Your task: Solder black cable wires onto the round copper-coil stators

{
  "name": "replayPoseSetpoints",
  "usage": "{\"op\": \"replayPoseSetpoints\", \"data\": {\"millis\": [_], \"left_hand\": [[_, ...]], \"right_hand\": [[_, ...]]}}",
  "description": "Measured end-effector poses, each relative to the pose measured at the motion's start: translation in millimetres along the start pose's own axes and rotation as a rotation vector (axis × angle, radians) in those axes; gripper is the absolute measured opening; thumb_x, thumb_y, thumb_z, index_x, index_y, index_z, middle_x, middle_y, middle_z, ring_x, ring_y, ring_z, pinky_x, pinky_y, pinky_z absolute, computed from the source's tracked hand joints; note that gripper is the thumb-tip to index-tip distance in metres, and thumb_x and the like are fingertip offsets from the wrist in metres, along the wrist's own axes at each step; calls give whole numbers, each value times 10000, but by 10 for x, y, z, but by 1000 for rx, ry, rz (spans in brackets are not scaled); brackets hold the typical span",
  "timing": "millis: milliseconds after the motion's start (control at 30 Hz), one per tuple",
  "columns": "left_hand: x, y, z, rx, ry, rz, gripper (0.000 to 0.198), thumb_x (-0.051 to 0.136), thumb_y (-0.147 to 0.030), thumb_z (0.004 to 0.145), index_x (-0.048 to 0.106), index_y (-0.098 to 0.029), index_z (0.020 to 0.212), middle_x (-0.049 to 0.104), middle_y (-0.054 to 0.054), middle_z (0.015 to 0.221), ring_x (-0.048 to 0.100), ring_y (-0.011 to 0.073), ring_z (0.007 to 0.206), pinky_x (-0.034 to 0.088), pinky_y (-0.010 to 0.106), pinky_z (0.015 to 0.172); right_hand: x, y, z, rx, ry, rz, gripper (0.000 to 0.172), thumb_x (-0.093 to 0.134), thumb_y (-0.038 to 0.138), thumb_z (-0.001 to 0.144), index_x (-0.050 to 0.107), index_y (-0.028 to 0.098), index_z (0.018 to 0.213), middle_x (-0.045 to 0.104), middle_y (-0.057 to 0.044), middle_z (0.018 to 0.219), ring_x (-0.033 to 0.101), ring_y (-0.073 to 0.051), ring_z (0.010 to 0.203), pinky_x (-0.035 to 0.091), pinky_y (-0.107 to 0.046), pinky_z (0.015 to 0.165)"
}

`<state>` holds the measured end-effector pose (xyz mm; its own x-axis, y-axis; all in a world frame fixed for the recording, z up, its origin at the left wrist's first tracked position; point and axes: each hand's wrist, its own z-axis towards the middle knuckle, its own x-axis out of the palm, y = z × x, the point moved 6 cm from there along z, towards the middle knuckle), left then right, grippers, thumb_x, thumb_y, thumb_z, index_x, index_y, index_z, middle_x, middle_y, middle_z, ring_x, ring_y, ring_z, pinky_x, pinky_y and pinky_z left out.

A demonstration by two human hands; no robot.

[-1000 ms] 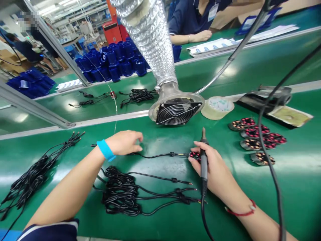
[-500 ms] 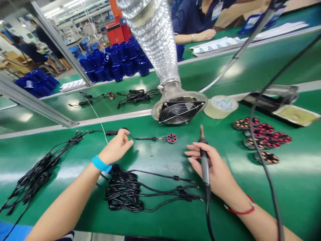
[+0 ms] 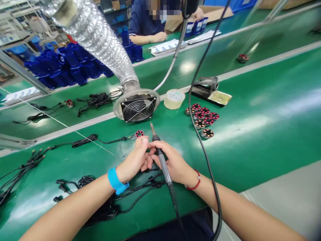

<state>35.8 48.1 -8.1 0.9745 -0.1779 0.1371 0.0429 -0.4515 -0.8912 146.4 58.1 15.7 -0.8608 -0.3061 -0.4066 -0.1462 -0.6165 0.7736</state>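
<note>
My right hand point(image 3: 173, 162) is closed around a soldering iron point(image 3: 163, 164), whose tip points up and away from me. Right beside it, my left hand point(image 3: 136, 155) has its fingers curled in, and the two hands meet or overlap at the fingertips. Whatever the left fingers hold, if anything, is hidden. Just beyond the left hand lies a small round motor stator point(image 3: 139, 134) joined to a black cable point(image 3: 110, 141). Beneath my forearms and hands rests a bundle of black cables point(image 3: 107, 209), partly covered by the left arm.
A fume fan point(image 3: 138, 110) hangs on a silver duct point(image 3: 100, 43) ahead. Right of it stand a tape roll point(image 3: 175, 100), several stators point(image 3: 204, 117) and an iron stand point(image 3: 218, 97). More cables point(image 3: 30, 164) lie at left. Another person point(image 3: 147, 26) sits across the bench.
My left hand has moved right, from the cable to beside my right hand. The iron stays in my right hand. The view has swung to the right.
</note>
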Motion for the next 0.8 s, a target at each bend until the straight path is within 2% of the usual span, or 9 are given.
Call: {"op": "replayPoseSetpoints", "data": {"millis": [100,200,267,433,567,633,700,733,800], "left_hand": [[24,-100,-34,26,103,237,564,278,-687,879,309,-216,1187,477,-24,753,464,104,522,347,209,428],[-30,-284,-59,172,156,794,250,435,-444,909,478,-199,938,530,4,768,475,137,656,400,272,609],[-95,-346,-39,229,161,1014,199,434,-328,901,491,-186,774,534,5,753,451,142,686,372,284,660],[-244,-165,34,73,212,1018,256,363,-329,913,443,-190,714,465,-23,662,413,135,636,335,262,614],[-270,-36,-57,14,294,1150,129,479,-324,864,511,-201,882,519,-12,767,469,155,690,333,271,637],[-259,1,-109,23,364,1220,144,546,-289,822,517,-210,939,548,2,855,498,169,740,331,278,657],[-247,19,-125,56,400,1265,69,526,-228,821,518,-207,887,557,12,895,507,174,762,327,283,665],[-251,19,-113,71,387,1280,27,500,-204,830,516,-204,851,557,14,889,505,172,752,325,285,662],[-277,2,-64,90,307,1292,74,452,-185,851,512,-197,810,552,16,862,497,167,720,326,288,653]], "right_hand": [[-20,-29,1,-26,21,-34,293,484,81,880,514,203,1145,662,-40,863,602,-178,784,508,-335,738],[-92,-44,12,-90,27,-124,291,434,57,883,508,179,1137,664,-47,858,574,-177,757,492,-330,724],[-173,-65,28,-100,43,-184,305,405,34,879,504,169,1135,662,-47,852,565,-174,754,488,-324,723],[-521,-167,6,15,127,-477,264,412,51,877,553,157,1074,640,-76,860,570,-206,785,492,-347,718],[-998,-352,-184,195,71,-756,226,450,142,890,557,158,1088,640,-118,973,591,-255,863,491,-399,757],[-1194,-466,-307,273,61,-916,241,444,164,886,561,137,1096,640,-134,945,589,-277,837,483,-413,737],[-1298,-566,-396,320,85,-1036,243,454,185,878,570,122,1082,636,-133,883,578,-286,795,470,-412,721],[-1315,-601,-418,331,95,-1072,237,461,194,876,575,121,1071,634,-130,864,572,-285,783,464,-408,719],[-1280,-629,-407,337,94,-1088,219,474,210,878,578,128,1052,641,-123,855,566,-278,770,456,-395,716]]}}
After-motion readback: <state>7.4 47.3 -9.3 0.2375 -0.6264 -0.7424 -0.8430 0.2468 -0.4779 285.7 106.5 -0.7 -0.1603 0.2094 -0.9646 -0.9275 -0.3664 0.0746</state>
